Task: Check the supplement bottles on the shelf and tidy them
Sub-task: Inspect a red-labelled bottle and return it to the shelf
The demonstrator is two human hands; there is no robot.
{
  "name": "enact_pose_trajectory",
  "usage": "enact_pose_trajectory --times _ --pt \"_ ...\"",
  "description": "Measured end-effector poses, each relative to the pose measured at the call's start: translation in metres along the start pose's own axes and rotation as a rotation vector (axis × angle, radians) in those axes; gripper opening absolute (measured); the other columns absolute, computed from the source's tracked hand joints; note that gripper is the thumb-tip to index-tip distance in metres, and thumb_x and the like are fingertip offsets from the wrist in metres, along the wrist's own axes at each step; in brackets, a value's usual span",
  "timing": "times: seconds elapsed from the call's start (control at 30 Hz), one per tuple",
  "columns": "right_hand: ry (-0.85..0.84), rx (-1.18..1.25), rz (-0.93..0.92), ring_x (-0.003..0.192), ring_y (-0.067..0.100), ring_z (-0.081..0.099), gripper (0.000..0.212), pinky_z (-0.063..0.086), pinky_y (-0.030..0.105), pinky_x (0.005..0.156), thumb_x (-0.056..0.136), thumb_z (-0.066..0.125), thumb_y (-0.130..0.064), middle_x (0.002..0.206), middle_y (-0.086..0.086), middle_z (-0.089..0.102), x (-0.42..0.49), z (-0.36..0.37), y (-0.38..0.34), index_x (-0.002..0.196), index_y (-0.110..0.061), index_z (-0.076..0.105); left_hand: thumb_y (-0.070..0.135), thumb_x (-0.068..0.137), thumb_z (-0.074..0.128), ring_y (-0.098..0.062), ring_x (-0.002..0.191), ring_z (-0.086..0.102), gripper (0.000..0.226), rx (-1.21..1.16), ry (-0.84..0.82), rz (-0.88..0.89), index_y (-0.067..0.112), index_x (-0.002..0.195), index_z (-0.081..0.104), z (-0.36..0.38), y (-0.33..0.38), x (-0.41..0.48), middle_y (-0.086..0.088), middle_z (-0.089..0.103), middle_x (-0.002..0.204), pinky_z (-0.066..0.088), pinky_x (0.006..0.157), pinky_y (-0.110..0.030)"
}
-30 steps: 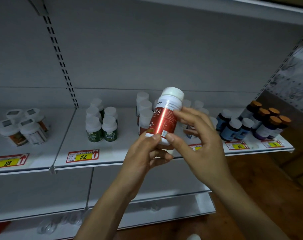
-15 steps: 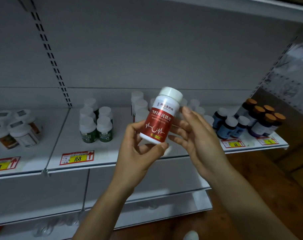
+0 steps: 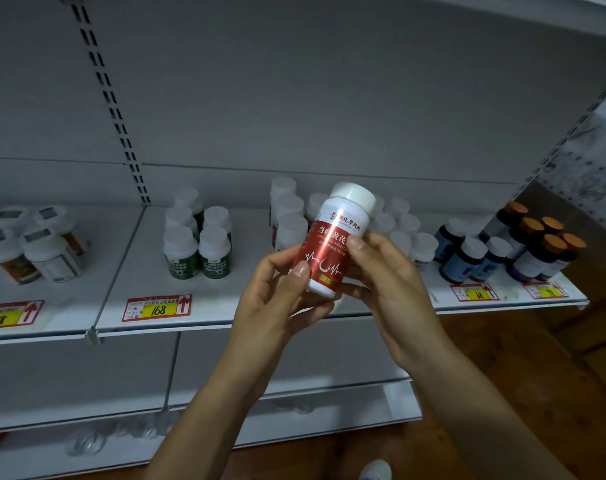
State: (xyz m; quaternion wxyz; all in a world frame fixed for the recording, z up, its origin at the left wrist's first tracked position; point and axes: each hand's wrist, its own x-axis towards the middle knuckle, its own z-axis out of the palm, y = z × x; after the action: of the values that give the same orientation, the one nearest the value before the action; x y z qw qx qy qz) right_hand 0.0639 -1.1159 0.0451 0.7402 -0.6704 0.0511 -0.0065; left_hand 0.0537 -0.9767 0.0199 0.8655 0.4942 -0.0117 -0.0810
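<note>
A white supplement bottle with a red label and white cap (image 3: 332,244) is held upright, slightly tilted, in front of the shelf (image 3: 294,308). My left hand (image 3: 277,299) grips its lower left side with thumb and curled fingers. My right hand (image 3: 388,282) holds its right side, thumb on the label. Behind it stand more red-label bottles (image 3: 287,216) and white-capped bottles (image 3: 402,226), partly hidden by the hands.
Green-label bottles (image 3: 197,244) stand left of centre, wide white jars (image 3: 35,247) at far left, blue bottles (image 3: 468,254) and orange-capped bottles (image 3: 540,244) at right. Red-and-yellow price tags (image 3: 156,308) line the shelf edge. A lower shelf (image 3: 294,420) juts out below.
The bottle has been turned so its red label front faces me. My right thumb has closed onto the label, where half a second ago the fingers were spread beside it.
</note>
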Motion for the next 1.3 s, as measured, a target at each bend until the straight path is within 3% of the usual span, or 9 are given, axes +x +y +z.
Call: enact_pose_trajectory --times 0.2,0.4,0.57,0.67,0.87,0.97,1.17,1.3 --pt "-0.100 0.022 0.005 0.097 0.015 0.070 0.050 0.057 0.028 0.082 0.073 0.064 -0.033 0.104 0.001 0.074 -0.016 0.008 0.015 0.120 -0.020 0.058 0.031 0.075 0.058 -0.020 0.085 0.071 0.038 -0.059 -0.032 -0.008 0.015 0.110 0.059 -0.003 0.003 0.001 -0.005 0.074 0.095 0.059 0.072 -0.028" --pt "-0.117 -0.008 0.013 0.103 0.013 0.068 0.046 0.054 0.033 0.090 0.073 0.066 -0.034 0.107 -0.003 0.073 -0.022 0.006 0.024 0.118 -0.025 0.060 0.028 0.079 0.056 -0.020 0.089 0.070 0.041 -0.125 -0.028 -0.043 0.014 0.118 0.058 -0.007 0.001 0.001 -0.012 0.071 0.106 0.059 0.077 -0.030" --pt "-0.053 0.021 -0.023 0.102 0.017 0.068 0.045 0.053 0.033 0.084 0.075 0.064 -0.037 0.106 0.001 0.073 -0.015 0.000 0.017 0.119 -0.024 0.062 0.018 0.071 0.065 -0.015 0.091 0.070 0.044 -0.029 -0.001 0.034 0.018 0.115 0.058 -0.010 -0.003 0.001 -0.002 0.074 0.095 0.056 0.075 -0.023" --pt "-0.013 0.049 -0.055 0.100 0.016 0.069 0.032 0.055 0.034 0.084 0.082 0.066 -0.040 0.104 -0.001 0.073 -0.004 -0.003 0.007 0.110 -0.026 0.065 0.014 0.070 0.079 -0.015 0.094 0.068 0.049 0.090 0.011 0.085 0.019 0.116 0.060 -0.011 -0.006 0.001 0.003 0.074 0.100 0.054 0.076 -0.021" --pt "0.013 -0.049 -0.104 0.082 0.014 0.067 0.028 0.051 0.032 0.075 0.079 0.062 -0.044 0.087 -0.003 0.070 0.010 -0.009 -0.007 0.098 -0.025 0.065 0.032 0.059 0.080 -0.018 0.103 0.066 0.063 0.221 -0.005 0.144 0.022 0.118 0.060 -0.012 -0.007 -0.003 0.002 0.069 0.113 0.054 0.078 -0.023" --pt "0.007 -0.064 -0.116 0.082 0.012 0.068 0.032 0.052 0.030 0.072 0.079 0.066 -0.045 0.086 -0.003 0.071 0.010 -0.009 -0.007 0.103 -0.024 0.065 0.033 0.058 0.080 -0.021 0.104 0.066 0.063 0.212 -0.005 0.135 0.023 0.117 0.061 -0.012 -0.006 -0.002 0.001 0.068 0.114 0.054 0.078 -0.024" --pt "-0.070 -0.041 -0.093 0.092 0.013 0.071 0.060 0.055 0.022 0.072 0.071 0.067 -0.031 0.102 0.001 0.074 0.003 -0.001 0.001 0.129 -0.019 0.052 0.017 0.064 0.077 -0.019 0.095 0.069 0.054 0.120 0.009 0.108 0.017 0.116 0.062 -0.011 -0.002 0.000 -0.004 0.069 0.111 0.053 0.074 -0.022" --pt "-0.140 0.076 -0.009 0.095 0.018 0.070 0.054 0.056 0.027 0.077 0.080 0.072 -0.024 0.102 0.003 0.073 0.004 -0.003 0.008 0.130 -0.019 0.053 0.019 0.064 0.085 -0.011 0.096 0.067 0.056 0.356 0.071 0.263 0.018 0.114 0.062 -0.006 -0.001 -0.004 0.002 0.069 0.110 0.054 0.075 -0.018"
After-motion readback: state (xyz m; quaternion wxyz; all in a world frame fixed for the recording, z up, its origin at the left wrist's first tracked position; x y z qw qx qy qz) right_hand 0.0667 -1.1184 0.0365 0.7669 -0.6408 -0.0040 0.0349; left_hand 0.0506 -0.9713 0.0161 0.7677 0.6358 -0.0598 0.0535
